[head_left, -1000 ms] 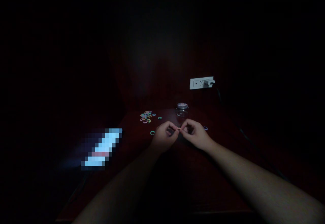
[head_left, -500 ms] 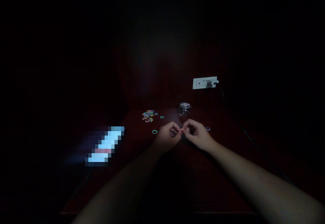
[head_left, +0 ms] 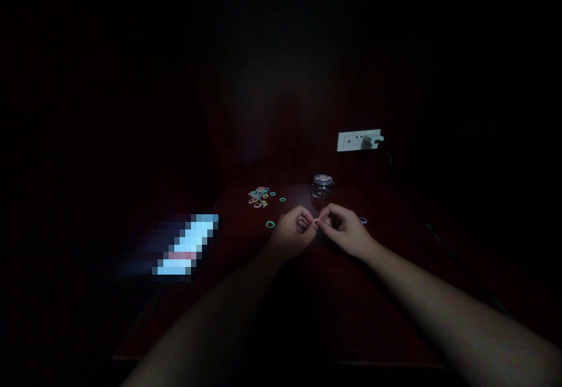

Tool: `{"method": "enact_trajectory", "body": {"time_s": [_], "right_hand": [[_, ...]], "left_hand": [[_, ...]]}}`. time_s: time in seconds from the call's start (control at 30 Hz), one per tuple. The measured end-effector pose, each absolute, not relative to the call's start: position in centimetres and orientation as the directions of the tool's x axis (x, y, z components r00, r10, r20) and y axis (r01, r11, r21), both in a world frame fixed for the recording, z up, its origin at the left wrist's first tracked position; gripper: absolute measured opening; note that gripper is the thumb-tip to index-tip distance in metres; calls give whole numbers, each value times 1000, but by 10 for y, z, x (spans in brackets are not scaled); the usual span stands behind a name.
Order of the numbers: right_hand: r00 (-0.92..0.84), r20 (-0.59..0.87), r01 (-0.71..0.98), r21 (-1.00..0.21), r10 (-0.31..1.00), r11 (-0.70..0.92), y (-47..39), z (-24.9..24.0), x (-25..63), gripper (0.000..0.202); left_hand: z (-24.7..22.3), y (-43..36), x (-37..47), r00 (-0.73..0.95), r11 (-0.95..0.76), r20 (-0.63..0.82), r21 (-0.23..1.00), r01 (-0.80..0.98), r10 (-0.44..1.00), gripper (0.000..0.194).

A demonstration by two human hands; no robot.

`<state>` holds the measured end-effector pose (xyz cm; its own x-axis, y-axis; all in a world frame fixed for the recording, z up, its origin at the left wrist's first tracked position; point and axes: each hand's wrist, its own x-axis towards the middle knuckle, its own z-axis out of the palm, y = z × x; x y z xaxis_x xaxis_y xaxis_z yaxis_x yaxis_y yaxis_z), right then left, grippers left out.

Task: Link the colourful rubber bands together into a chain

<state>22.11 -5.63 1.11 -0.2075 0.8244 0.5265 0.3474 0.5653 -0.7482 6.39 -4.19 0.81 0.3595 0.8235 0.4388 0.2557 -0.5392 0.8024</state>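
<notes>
My left hand and my right hand meet over the dark red table, fingertips almost touching. Pinched between them is a small pink hair tie, mostly covered by the fingers. A green hair tie lies just left of my left hand. Beside my right hand, a purple hair tie is partly visible. Farther back on the left is a loose pile of multicoloured hair ties, with a teal hair tie apart from it. Behind my hands stands a clear lidded jar.
A glowing, pixelated screen is at the left of the table. On the back wall, a white socket plate holds a plugged-in charger. A dark cable runs down on the right. The surroundings are very dark.
The whole view has shifted slightly, so things appear a little higher and to the right. Both hands keep their pinch on the pink hair tie, with little other movement.
</notes>
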Motion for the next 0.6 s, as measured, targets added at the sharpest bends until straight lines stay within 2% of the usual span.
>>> {"method": "enact_trajectory", "body": {"time_s": [0.6], "right_hand": [[-248,512,335,-752,823,569,-57,12,222,3]], "left_hand": [[6,-40,65,358,-551,450,792,262,818,10]]}}
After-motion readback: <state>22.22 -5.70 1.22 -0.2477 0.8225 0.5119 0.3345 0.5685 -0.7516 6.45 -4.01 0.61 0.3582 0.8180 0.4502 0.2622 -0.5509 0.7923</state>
